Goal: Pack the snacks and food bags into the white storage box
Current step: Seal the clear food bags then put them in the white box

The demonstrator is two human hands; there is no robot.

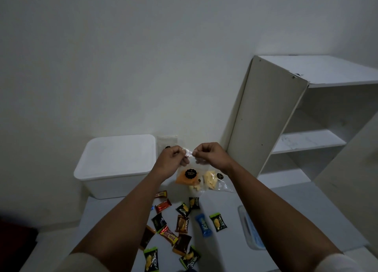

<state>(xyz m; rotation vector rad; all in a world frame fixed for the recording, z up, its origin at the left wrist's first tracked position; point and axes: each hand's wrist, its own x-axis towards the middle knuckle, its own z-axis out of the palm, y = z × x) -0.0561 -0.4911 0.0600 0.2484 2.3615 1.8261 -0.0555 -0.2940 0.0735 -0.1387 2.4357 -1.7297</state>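
both hands raised over the table, left hand [172, 156] and right hand [208, 154] each pinching the top edge of a clear food bag [189, 174] with orange chips and a black label. bag hangs just right of the white storage box [116, 165], lid on, far left. small snack packets [180, 224] scattered near. white shelf unit [302, 116] at right.
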